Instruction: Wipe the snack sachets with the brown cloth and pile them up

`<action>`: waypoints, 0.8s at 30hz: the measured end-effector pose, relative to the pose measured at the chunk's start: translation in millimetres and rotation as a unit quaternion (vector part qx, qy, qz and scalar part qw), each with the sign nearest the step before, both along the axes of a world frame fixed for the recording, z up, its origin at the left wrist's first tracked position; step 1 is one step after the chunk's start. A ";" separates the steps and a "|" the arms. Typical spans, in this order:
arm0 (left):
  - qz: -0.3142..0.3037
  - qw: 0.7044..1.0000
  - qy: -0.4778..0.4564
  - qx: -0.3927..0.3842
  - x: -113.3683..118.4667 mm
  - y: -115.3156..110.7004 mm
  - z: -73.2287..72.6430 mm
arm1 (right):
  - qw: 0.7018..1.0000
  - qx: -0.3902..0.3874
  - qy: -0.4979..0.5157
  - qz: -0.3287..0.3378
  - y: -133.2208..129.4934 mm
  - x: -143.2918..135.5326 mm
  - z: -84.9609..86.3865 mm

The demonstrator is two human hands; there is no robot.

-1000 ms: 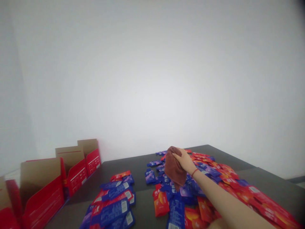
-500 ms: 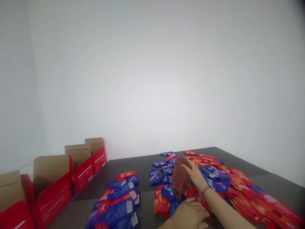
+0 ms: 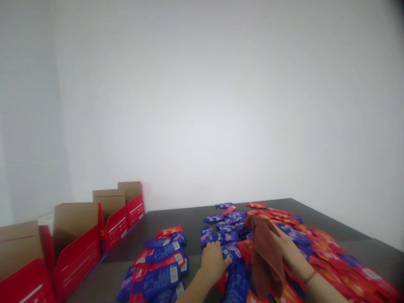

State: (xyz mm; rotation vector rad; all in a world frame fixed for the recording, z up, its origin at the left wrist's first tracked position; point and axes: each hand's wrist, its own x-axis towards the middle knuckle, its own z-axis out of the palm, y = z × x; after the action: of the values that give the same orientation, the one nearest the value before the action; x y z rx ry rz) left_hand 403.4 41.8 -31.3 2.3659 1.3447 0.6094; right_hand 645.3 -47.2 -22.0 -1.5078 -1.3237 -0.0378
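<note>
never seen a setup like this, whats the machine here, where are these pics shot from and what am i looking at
There is no machine: these are a person's two bare hands. Every picture comes from one camera worn on the person's head, looking forward and down.

On the dark table lie flat red and blue packets, in a smaller pile to the left and a bigger spread to the right. Open red boxes stand in a row at the left.

The right hand holds a brown cloth. The left hand is at the blue packets; whether it grips one is unclear.
</note>
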 end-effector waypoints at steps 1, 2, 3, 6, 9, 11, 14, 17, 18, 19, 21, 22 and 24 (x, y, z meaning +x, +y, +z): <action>0.001 0.999 -0.027 -0.037 -0.7 5.7 -2.5 | 1.000 -0.001 0.000 0.016 -1.0 -4.5 -0.4; -0.003 0.996 -0.056 -0.066 -0.9 10.8 -5.1 | 1.000 -0.004 -0.007 0.030 -1.9 -9.7 -0.4; -0.008 0.992 -0.086 -0.088 -0.7 15.2 -7.2 | 0.999 -0.010 -0.019 0.042 -2.8 -15.4 -0.4; -0.016 0.976 -0.167 -0.136 0.6 24.8 -8.9 | 0.995 -0.046 -0.067 0.056 -5.5 -31.1 -1.8; -0.025 0.952 -0.244 -0.184 1.3 29.1 -4.2 | 0.991 -0.078 -0.098 0.040 -5.7 -37.2 -6.9; -0.038 0.930 -0.290 -0.222 0.9 27.4 0.2 | 0.989 -0.092 -0.106 0.044 -5.0 -35.1 -8.8; -0.066 0.885 -0.352 -0.298 0.6 17.2 4.6 | 0.987 -0.097 -0.119 0.044 -7.1 -33.3 -2.9; -0.096 0.834 -0.400 -0.367 3.8 2.1 1.5 | 0.982 -0.089 -0.153 0.066 -16.2 -49.5 7.2; -0.108 0.804 -0.428 -0.398 5.9 -2.8 -1.7 | 0.977 -0.092 -0.170 0.088 -20.0 -59.4 8.7; -0.119 0.765 -0.459 -0.435 8.4 -7.2 -5.8 | 0.970 -0.100 -0.189 0.117 -23.4 -70.4 8.8; -0.124 0.683 -0.517 -0.501 13.4 -13.9 -15.8 | 0.948 -0.134 -0.233 0.169 -27.2 -90.4 5.3; -0.118 0.655 -0.541 -0.515 15.1 -16.0 -21.0 | 0.940 -0.153 -0.249 0.176 -27.2 -96.8 2.8; -0.095 0.645 -0.566 -0.505 16.1 -17.7 -29.8 | 0.937 -0.181 -0.263 0.140 -23.7 -98.3 -1.5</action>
State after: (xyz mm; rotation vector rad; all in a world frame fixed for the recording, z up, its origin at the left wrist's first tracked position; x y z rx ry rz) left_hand 419.5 24.1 -61.0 0.7940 0.5023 0.7552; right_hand 547.0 -70.8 -23.5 -1.6626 -2.0595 -0.0140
